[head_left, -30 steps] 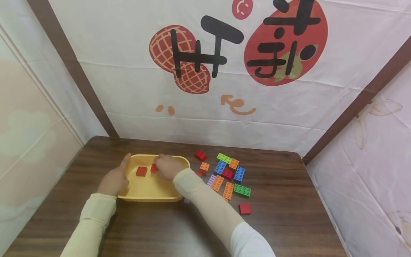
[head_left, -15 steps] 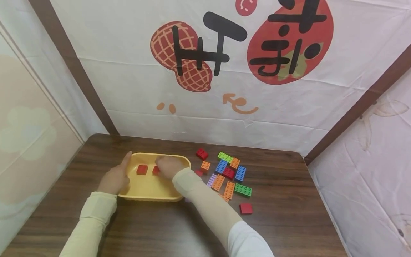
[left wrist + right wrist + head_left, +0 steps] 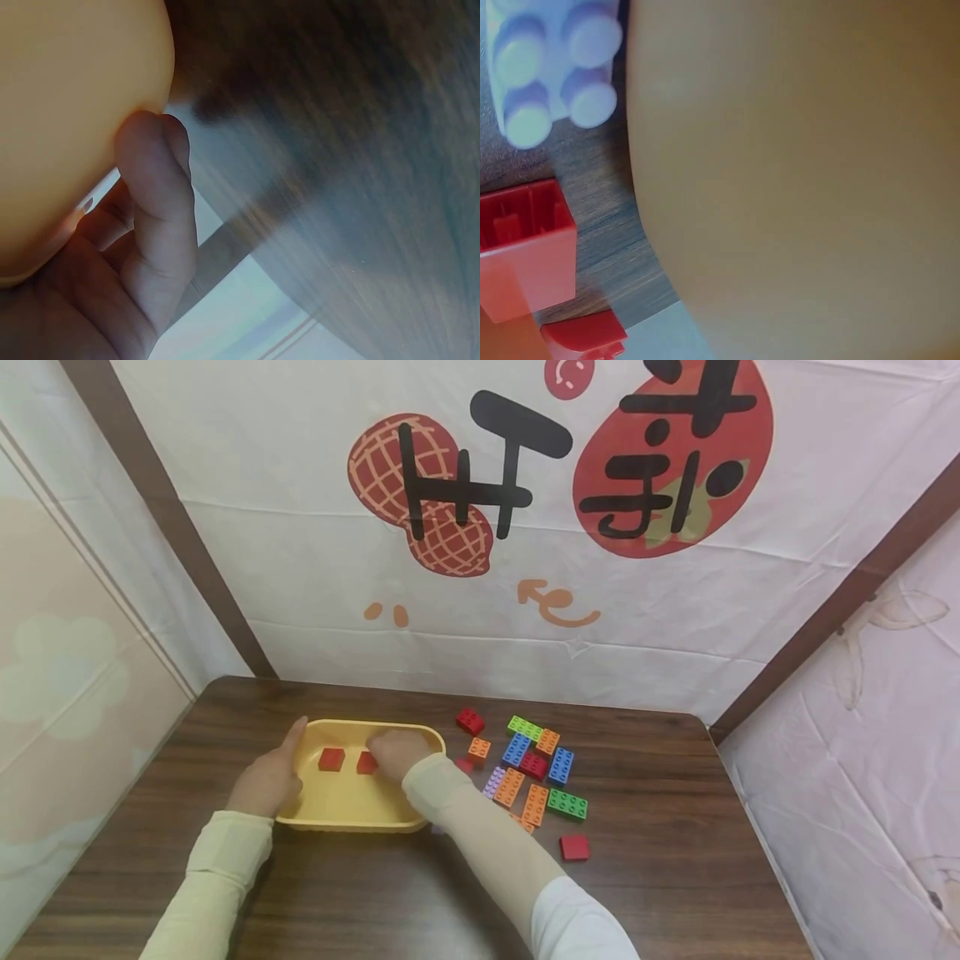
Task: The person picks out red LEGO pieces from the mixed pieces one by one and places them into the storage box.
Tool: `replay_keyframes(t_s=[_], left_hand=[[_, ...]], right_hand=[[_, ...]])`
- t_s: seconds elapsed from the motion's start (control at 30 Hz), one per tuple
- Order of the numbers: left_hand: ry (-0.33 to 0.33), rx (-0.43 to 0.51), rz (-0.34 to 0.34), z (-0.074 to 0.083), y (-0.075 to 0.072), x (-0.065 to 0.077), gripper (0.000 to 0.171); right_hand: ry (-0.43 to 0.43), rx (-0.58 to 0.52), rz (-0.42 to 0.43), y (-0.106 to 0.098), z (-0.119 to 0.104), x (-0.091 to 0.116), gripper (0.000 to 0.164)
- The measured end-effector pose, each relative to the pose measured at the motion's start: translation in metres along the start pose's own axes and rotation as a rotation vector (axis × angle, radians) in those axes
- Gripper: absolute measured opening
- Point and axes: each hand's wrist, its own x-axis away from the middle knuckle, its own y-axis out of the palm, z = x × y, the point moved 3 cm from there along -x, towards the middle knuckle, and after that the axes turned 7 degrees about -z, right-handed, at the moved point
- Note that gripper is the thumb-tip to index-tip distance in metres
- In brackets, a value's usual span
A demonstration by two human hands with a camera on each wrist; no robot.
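A yellow tray [image 3: 352,802] lies on the table toward the left in the head view. My left hand [image 3: 267,778] holds its left end, index finger stretched along the rim. In the left wrist view the fingers of that hand [image 3: 154,195] press against the tray's wall [image 3: 67,112]. My right hand [image 3: 401,753] reaches down into the tray and pinches a red brick [image 3: 367,763], which it partly covers; its fingertips are hidden. Left of that brick, a second red brick [image 3: 332,760] rests on the tray floor. Only the tray wall [image 3: 780,180] and nearby bricks show in the right wrist view, no hand.
Right of the tray lie several loose bricks: orange [image 3: 536,804], blue [image 3: 561,765], green [image 3: 567,804], lime [image 3: 526,727] and red [image 3: 574,847]. A purple brick [image 3: 555,67] and an upturned red brick [image 3: 529,247] are close beside the tray's outer wall.
The right hand and its red brick have shifted slightly right and nearer to me, lower in the tray. The left hand stays at the rim.
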Motion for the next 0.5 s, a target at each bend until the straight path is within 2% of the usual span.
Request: replay_keyframes(t_s=[0.27, 0.5], left_hand=[[0.005, -0.002, 0.0, -0.001, 0.0004, -0.0014, 0.104], [0.009, -0.009, 0.016, -0.0014, 0.0014, -0.0016, 0.102]], right_hand=[[0.027, -0.032, -0.004, -0.0053, 0.0, 0.004, 0.01], [0.032, -0.078, -0.013, -0.0047, 0.0016, 0.0055, 0.019]])
